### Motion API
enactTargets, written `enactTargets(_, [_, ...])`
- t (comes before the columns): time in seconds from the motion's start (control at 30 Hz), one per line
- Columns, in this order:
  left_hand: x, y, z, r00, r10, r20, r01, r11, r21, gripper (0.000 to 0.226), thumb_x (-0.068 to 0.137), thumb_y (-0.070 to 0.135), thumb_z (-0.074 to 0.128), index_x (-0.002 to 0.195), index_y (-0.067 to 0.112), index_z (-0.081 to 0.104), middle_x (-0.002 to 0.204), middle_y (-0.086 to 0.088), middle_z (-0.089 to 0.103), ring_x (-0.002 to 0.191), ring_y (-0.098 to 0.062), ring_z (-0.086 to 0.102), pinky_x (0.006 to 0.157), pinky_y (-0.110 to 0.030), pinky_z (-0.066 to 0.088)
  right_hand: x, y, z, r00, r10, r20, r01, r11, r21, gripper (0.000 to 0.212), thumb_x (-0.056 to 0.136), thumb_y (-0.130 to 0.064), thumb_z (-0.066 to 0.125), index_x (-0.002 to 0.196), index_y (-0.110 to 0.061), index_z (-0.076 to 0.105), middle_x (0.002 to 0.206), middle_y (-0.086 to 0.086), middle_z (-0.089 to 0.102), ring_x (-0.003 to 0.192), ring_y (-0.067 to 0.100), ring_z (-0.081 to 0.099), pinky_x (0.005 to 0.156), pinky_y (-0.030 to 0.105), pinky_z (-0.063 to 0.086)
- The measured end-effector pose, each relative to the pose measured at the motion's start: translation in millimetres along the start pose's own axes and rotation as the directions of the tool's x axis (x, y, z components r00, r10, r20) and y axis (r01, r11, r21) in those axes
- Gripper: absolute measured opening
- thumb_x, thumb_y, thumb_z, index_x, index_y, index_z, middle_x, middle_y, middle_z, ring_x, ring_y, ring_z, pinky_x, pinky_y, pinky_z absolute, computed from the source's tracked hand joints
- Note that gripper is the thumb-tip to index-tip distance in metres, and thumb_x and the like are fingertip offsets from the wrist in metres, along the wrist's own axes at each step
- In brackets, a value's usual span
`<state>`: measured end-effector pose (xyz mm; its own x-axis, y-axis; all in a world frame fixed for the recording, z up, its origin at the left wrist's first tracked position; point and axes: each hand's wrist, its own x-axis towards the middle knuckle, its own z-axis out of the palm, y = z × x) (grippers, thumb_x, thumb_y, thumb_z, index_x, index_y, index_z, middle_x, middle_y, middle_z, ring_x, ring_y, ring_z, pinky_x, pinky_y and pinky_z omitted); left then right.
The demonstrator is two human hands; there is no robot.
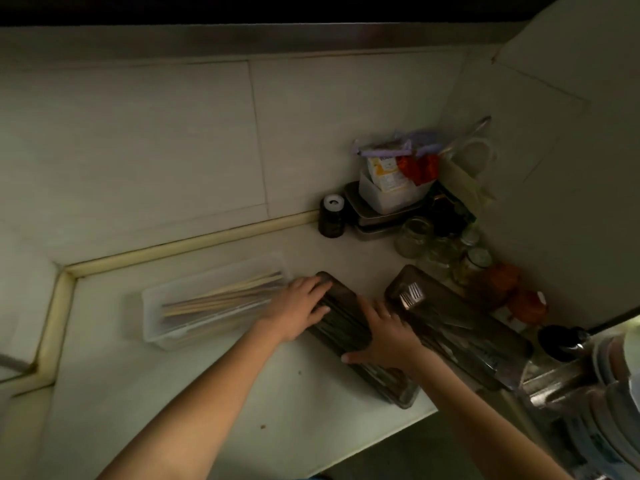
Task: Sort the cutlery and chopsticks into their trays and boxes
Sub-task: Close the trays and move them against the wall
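Note:
A long dark lidded box [349, 327] lies diagonally on the pale counter. My left hand [301, 306] rests on its far end, fingers spread flat over the lid. My right hand [384, 336] lies across its middle with the thumb hooked on the near side; whether it grips is unclear. To the right, a second dark tray [460, 337] holds forks [412, 295] and other cutlery. On the left, a clear plastic box [194, 327] holds several wooden chopsticks [225, 296].
Glass jars [415, 237], a dark bottle with a white cap [333, 218], and stacked metal trays with a tub of packets [391, 192] crowd the back corner. Stacked plates [613, 386] and a metal sink edge [554, 382] sit at the right. The counter's front edge [363, 445] is close.

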<state>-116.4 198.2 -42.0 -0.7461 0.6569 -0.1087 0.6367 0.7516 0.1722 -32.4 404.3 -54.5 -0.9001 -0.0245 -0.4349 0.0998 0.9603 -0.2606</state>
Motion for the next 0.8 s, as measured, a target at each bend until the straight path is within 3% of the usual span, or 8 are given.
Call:
enactTargets(0.07, [-22, -30, -1, 0.995, -0.061, -0.079, 0.071, 0.989, 0.128, 0.063, 0.095, 0.051, 0.036, 0.149, 0.026, 0.019, 0.158, -0.003, 0.013, 0.145, -0.021, 0.010, 0.117, -0.039, 0.003, 6, -4, 1, 0.999, 0.015, 0.038, -0.014, 1.000, -0.028, 0.123, 0.052, -0.089, 0.052, 0.139, -0.046, -0.025, 0.159, 0.007, -0.006, 0.143, 0.036, 0.011, 0.112, 0.054, 0.018])
enactTargets(0.17, [-59, -66, 5, 0.947, -0.322, -0.011, 0.320, 0.935, 0.153, 0.077, 0.091, 0.054, 0.041, 0.150, 0.030, -0.002, 0.159, -0.004, -0.012, 0.145, -0.027, -0.015, 0.114, -0.053, -0.004, 11, -15, 11, 0.999, 0.040, 0.021, -0.037, 0.992, -0.121, 0.124, 0.054, -0.087, 0.049, 0.140, -0.040, -0.028, 0.158, 0.002, -0.015, 0.144, 0.037, 0.006, 0.111, 0.060, 0.015])
enactTargets(0.23, [-78, -78, 7, 0.905, -0.425, 0.015, 0.419, 0.897, 0.139, 0.076, 0.096, 0.030, 0.043, 0.148, 0.033, -0.012, 0.157, -0.005, -0.019, 0.143, -0.031, -0.020, 0.113, -0.058, -0.002, 13, -27, 15, 0.998, 0.066, 0.018, -0.062, 0.985, -0.159, 0.133, 0.053, -0.086, 0.052, 0.142, -0.031, -0.029, 0.157, 0.004, -0.018, 0.143, 0.040, 0.006, 0.108, 0.063, 0.015])
enactTargets(0.3, [-90, -84, 5, 0.896, -0.443, 0.004, 0.439, 0.889, 0.134, 0.082, 0.093, 0.001, 0.039, 0.147, 0.035, -0.013, 0.157, -0.005, -0.019, 0.143, -0.031, -0.018, 0.114, -0.058, 0.001, 14, -37, 16, 0.997, 0.078, -0.001, -0.077, 0.981, -0.177, 0.135, 0.053, -0.083, 0.056, 0.143, -0.026, -0.028, 0.157, 0.007, -0.014, 0.140, 0.043, 0.009, 0.107, 0.063, 0.017])
enactTargets(0.37, [-94, -89, 1, 0.890, -0.456, 0.001, 0.452, 0.881, 0.141, 0.086, 0.089, -0.008, 0.037, 0.148, 0.035, -0.010, 0.158, -0.005, -0.016, 0.144, -0.031, -0.015, 0.115, -0.057, 0.005, 15, -42, 16, 0.998, 0.059, -0.039, -0.065, 0.980, -0.187, 0.132, 0.057, -0.077, 0.057, 0.144, -0.025, -0.026, 0.157, 0.008, -0.007, 0.138, 0.042, 0.014, 0.107, 0.062, 0.020])
enactTargets(0.63, [-119, -163, -17, 0.767, -0.639, 0.052, 0.637, 0.769, 0.059, 0.094, 0.081, -0.020, 0.035, 0.148, 0.039, 0.007, 0.158, 0.005, -0.013, 0.145, -0.032, -0.012, 0.111, -0.065, 0.008, 40, -87, 11, 1.000, -0.015, 0.008, 0.016, 0.967, -0.253, 0.120, 0.075, -0.068, 0.053, 0.142, -0.016, -0.031, 0.155, 0.019, -0.020, 0.142, 0.045, -0.006, 0.110, 0.066, 0.006])
enactTargets(0.8, [-137, -211, -18, 0.717, -0.696, 0.037, 0.692, 0.717, 0.083, 0.077, 0.093, -0.006, 0.030, 0.146, 0.046, 0.007, 0.158, 0.009, -0.011, 0.145, -0.034, -0.008, 0.109, -0.068, 0.012, 60, -116, 10, 0.997, 0.011, 0.073, 0.009, 0.963, -0.270, 0.119, 0.078, -0.063, 0.055, 0.140, -0.013, -0.035, 0.151, 0.022, -0.028, 0.140, 0.047, -0.017, 0.108, 0.068, -0.002])
